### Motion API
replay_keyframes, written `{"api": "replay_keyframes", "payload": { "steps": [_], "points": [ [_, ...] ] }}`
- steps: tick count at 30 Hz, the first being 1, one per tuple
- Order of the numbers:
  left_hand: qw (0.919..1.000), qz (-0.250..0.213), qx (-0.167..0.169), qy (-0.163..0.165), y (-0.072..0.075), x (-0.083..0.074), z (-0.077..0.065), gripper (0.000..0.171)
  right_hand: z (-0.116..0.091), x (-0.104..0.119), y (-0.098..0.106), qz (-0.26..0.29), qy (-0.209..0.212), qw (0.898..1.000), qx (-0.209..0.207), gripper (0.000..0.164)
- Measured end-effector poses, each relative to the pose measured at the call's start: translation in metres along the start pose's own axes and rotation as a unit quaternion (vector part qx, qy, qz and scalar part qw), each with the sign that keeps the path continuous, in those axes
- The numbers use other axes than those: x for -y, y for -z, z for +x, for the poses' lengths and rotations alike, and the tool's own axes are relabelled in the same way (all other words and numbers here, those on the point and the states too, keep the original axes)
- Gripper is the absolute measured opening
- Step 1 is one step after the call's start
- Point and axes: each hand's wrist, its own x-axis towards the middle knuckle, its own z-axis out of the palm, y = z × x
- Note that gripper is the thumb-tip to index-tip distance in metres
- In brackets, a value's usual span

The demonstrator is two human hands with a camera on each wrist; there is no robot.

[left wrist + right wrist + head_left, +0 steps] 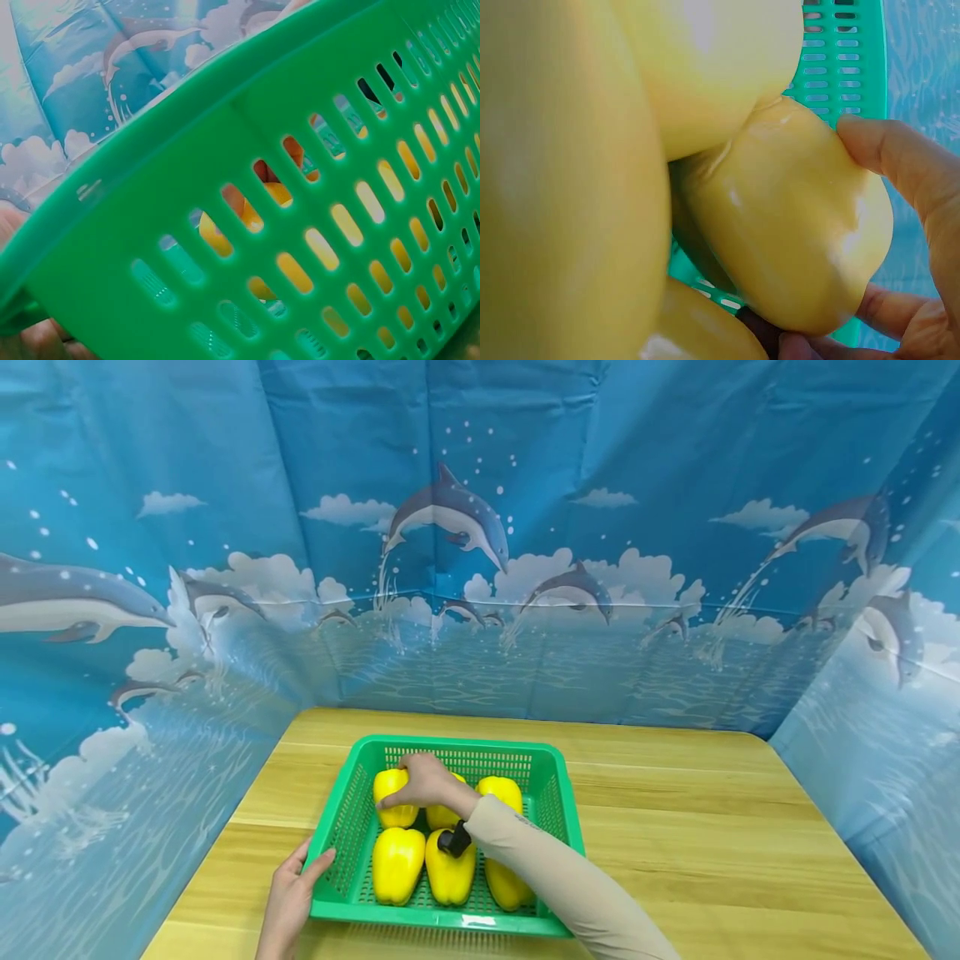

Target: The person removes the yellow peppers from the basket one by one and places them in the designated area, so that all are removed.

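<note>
Several yellow bell peppers lie in a green plastic basket (465, 742) with slotted walls. My right hand (431, 779) grips the back-left pepper (387, 787); in the right wrist view the thumb and fingers lie around opposite sides of that pepper (795, 217). My left hand (292, 891) holds the basket's left rim near the front corner, thumb over the top. In the left wrist view, the basket wall (187, 150) covers most of the scene, and fingers (49, 341) show beneath the rim. My right forearm partly hides the peppers on the right.
The basket stands on a wooden table (675, 827), whose surface stretches off to the right. A blue curtain (637, 443) printed with dolphins hangs behind the table and along its sides. A black wrist camera (453, 841) sits over the front-middle pepper.
</note>
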Motion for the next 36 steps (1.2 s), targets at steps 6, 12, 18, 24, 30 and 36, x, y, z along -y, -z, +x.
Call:
{"api": "replay_keyframes", "payload": {
  "steps": [6, 12, 18, 24, 30, 36],
  "points": [
    [1.0, 0.001, 0.001, -0.001, -0.0007, -0.0011, -0.0005, 0.056, -0.0018, 0.0009, 0.0017, -0.003, 0.006, 1.0, -0.007, 0.073],
    [1.0, 0.001, 0.004, -0.001, -0.0011, -0.0018, -0.0018, 0.058, -0.0024, -0.0011, 0.0014, 0.003, 0.008, 1.0, -0.017, 0.072],
    [1.0, 0.005, -0.006, 0.003, -0.0035, -0.0042, -0.0022, 0.058, -0.005, -0.0016, 0.0031, 0.007, 0.014, 1.0, -0.025, 0.071],
    [0.9999, 0.013, -0.012, 0.002, -0.0042, -0.0046, -0.0021, 0.057, -0.0059, -0.0034, 0.0034, 0.01, 0.022, 0.999, -0.031, 0.071],
    [0.9999, 0.004, -0.008, 0.006, -0.0038, -0.0048, -0.0022, 0.057, -0.0081, -0.0038, 0.0038, 0.021, 0.025, 0.999, -0.037, 0.07],
    [0.9999, 0.006, -0.005, 0.009, -0.0035, -0.0053, -0.0014, 0.057, -0.0104, -0.0027, 0.0086, 0.036, 0.032, 0.998, -0.049, 0.07]
  ]
}}
